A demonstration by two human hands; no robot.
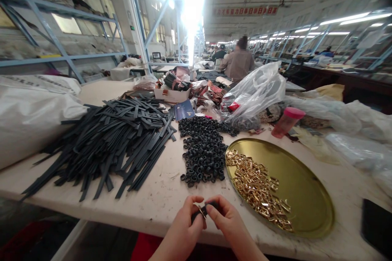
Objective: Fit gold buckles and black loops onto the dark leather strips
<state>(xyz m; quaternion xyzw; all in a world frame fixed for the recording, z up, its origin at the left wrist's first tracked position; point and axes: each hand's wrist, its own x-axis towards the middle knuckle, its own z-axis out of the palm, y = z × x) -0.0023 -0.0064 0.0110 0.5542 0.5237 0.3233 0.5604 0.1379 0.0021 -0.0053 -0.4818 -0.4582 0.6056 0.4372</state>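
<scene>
At the table's front edge, my left hand (190,221) and my right hand (225,215) come close together. Between them is a dark strap (209,208) with a small gold buckle (202,211) on it. My left fingers close round the buckle end, and my right thumb and fingers pinch the strap. Much of the strap is hidden by my fingers. Just beyond lies a pile of small black loops (203,155). To the right, many gold buckles (257,185) lie on a round gold tray (301,189). Flat black strips (122,134) are heaped at the left.
A white sack (33,118) borders the left side. Behind the loops stand a box (172,94), a blue booklet (184,110) and a clear plastic bag (260,89). A pink-lidded jar (287,122) is behind the tray. A dark flat object (376,224) lies far right. A person (239,63) sits farther back.
</scene>
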